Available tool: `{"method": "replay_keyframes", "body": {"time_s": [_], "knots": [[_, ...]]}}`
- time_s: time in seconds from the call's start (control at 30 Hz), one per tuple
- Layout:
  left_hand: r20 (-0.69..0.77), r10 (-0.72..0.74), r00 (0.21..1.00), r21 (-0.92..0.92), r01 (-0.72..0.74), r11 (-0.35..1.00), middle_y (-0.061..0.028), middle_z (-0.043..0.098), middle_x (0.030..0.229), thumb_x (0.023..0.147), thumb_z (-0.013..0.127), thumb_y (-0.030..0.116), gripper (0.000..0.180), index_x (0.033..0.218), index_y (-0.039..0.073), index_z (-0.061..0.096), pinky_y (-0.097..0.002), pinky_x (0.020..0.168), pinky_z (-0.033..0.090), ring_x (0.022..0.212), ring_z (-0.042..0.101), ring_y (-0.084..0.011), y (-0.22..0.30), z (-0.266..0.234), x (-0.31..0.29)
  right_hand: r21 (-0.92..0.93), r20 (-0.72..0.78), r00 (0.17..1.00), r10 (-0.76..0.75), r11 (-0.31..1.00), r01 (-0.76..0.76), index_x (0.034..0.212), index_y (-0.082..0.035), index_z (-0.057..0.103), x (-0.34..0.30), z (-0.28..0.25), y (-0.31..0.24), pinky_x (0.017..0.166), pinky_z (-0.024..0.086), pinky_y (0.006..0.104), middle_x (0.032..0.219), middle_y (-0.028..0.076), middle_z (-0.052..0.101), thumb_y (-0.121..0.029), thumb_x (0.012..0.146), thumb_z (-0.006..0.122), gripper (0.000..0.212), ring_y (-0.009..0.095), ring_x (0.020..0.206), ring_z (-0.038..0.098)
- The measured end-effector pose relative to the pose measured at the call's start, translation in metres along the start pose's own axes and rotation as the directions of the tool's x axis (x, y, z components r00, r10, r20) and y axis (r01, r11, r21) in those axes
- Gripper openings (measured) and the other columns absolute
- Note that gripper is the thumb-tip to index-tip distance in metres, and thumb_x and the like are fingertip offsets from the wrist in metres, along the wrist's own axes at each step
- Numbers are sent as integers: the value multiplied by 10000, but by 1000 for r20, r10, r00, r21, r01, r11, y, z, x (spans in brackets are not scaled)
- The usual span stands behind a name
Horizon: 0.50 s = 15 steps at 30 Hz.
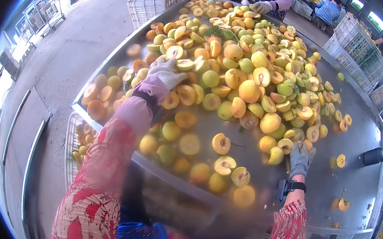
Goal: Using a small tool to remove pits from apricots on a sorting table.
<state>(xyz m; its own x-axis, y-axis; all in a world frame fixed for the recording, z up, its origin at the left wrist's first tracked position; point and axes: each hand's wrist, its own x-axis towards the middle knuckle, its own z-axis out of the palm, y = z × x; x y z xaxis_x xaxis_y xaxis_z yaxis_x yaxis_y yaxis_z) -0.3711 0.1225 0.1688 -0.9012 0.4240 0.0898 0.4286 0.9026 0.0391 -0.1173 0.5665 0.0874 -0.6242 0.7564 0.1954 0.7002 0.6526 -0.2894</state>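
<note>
A heap of yellow-green peaches, many cut into halves with the pit showing, covers much of a metal table. My left hand, in a pale glove, reaches into the heap's left side, its fingers spread over several peach halves. At the heap's near right edge is my right hand, in a grey glove, with fingers stretched out and apart beside a peach half. Neither hand visibly grips a fruit. Between my arms, loose halves lie near the table's front edge, partly blurred.
Below the table's left edge stands a crate holding peaches. A black cylindrical object rests at the right. Across the table, a person's gloved hand touches the heap's far side. Stacked crates stand at the far right; a white crate is far left.
</note>
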Motion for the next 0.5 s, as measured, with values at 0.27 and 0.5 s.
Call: {"method": "replay_keyframes", "body": {"time_s": [0.27, 0.5], "knots": [[103, 159, 982, -178, -139, 974, -170, 481, 1281, 809, 583, 389, 549, 1302, 158, 510, -422, 1000, 383, 1193, 466, -356, 24, -6, -39, 257, 201, 959, -201, 955, 147, 1124, -42, 572, -65, -13, -111, 1056, 291, 466, 1251, 253, 526, -483, 854, 538, 518, 410, 1218, 428], [-368, 109, 923, -205, -195, 959, -106, 644, 949, 783, 647, 258, 378, 1142, 140, 626, -405, 817, 482, 951, 605, -326, 82, -49, -72, 685, 178, 821, -542, 667, 292, 1071, -57, 583, -51, 4, -129, 961, 401, 417, 1224, 254, 536, -302, 848, 606, 332, 407, 1139, 492]]}}
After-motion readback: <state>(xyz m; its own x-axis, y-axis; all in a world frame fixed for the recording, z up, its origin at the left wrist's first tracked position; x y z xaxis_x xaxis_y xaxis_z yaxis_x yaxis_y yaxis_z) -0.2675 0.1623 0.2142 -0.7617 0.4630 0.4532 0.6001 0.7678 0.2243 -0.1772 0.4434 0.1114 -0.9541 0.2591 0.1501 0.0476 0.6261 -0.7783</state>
